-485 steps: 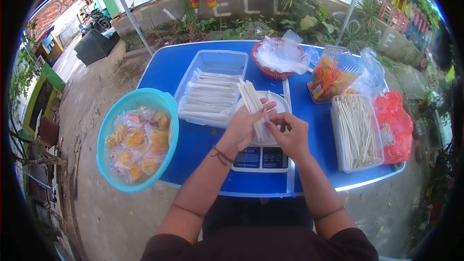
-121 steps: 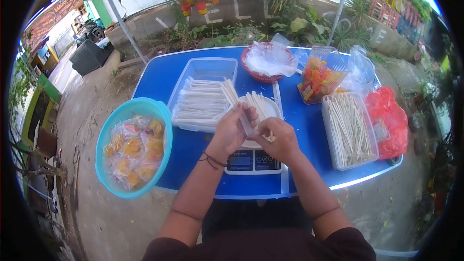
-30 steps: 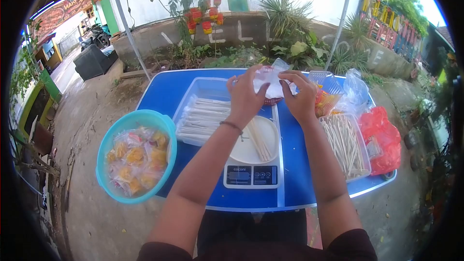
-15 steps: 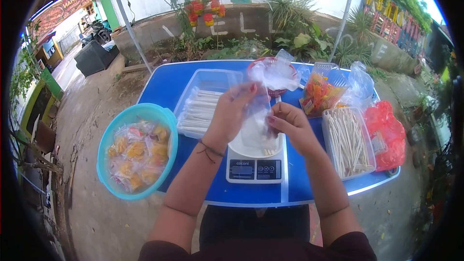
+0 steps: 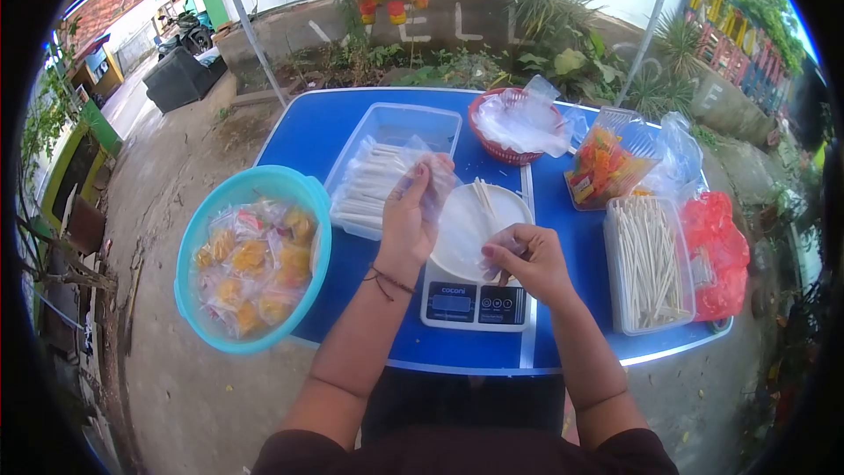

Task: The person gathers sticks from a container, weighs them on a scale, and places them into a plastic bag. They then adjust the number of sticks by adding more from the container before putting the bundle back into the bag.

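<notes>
— Blue table, and what is sitting on it?

— A scale near the front edge, reading "coconi" on its face, with a white plate on top and a few sticks lying on that.

— What are the hands doing?

— Both are gripping a clear bag just over the scale. The left hand is pinching the upper end, fingers closed on the plastic; the right hand is clamping the lower end.

— Around the scale?

— Left, a teal bowl is holding wrapped snacks; behind it, a clear tub of packed sticks; right, a tub of loose sticks. Farther back, a red basket is holding bags.

— Beyond the table?

— Concrete ground, plants, and a wall showing painted letters "E L L".
</notes>
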Demonstrator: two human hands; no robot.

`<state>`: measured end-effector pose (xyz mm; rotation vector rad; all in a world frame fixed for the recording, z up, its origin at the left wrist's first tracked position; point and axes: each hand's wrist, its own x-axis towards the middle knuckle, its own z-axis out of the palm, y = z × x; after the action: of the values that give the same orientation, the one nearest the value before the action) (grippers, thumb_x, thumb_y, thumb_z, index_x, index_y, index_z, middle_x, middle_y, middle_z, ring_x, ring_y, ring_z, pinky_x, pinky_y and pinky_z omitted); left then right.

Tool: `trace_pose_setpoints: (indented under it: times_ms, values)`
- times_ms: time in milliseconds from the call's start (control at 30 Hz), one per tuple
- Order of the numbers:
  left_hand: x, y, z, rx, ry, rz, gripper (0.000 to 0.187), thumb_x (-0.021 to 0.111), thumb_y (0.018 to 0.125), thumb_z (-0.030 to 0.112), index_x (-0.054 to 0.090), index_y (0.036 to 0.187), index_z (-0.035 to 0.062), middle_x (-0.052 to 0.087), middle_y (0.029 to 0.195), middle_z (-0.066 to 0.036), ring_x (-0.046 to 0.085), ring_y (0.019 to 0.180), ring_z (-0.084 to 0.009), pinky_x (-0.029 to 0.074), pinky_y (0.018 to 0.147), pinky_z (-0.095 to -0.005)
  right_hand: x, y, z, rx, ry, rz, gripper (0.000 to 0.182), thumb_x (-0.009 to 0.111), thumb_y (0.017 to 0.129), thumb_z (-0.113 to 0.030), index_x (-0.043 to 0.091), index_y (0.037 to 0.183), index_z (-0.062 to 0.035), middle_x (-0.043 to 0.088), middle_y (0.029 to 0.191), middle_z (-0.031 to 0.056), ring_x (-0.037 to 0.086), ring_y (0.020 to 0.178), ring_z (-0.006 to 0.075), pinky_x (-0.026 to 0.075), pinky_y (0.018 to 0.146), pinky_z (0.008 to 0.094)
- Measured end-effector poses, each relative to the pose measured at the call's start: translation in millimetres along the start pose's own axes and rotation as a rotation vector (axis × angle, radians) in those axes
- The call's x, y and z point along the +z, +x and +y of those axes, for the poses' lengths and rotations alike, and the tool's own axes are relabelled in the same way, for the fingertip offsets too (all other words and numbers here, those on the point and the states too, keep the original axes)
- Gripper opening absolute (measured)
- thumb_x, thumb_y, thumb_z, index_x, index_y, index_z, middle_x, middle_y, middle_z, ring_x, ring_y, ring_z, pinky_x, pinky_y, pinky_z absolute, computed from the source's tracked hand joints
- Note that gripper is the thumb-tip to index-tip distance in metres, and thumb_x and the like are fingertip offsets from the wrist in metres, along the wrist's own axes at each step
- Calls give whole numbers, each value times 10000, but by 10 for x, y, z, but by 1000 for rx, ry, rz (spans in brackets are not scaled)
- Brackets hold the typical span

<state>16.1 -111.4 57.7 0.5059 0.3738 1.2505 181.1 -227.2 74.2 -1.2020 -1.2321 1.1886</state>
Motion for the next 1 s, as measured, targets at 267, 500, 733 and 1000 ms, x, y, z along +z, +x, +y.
trace_pose_setpoints:
  times_ms: [267,500,733,1000]
  values:
    - [-35,-23,-23,-105,14,-48,333,540,983,180,539,1240,-31,619,1215,-134,606,1128,-204,507,977,-334,32,-63,9,-126,-201,19,553,786,763,-40,487,1227,-9,678,809,100,657,704,101,523,587,216]
    - [-52,-36,131,-124,224,73,259,608,942,185,608,1124,0,675,1088,-128,670,955,-203,555,794,-267,-100,-14,114,-242,-385,284,260,733,794,-71,627,1026,-20,649,766,67,617,649,124,467,553,252]
    - [110,-178,132,-344,335,-225,196,543,967,213,618,1002,35,643,1169,-176,647,1018,-241,516,875,-321,89,3,122,-481,-1190,489,221,751,741,-218,662,868,-62,615,795,59,570,752,255,437,705,365]
    - [23,-144,60,-342,317,-262,269,507,987,182,530,1198,17,592,1263,-179,572,1163,-260,447,993,-371,124,90,290,-373,-1149,479,156,684,784,-193,649,754,-43,604,749,97,571,740,278,409,691,403]
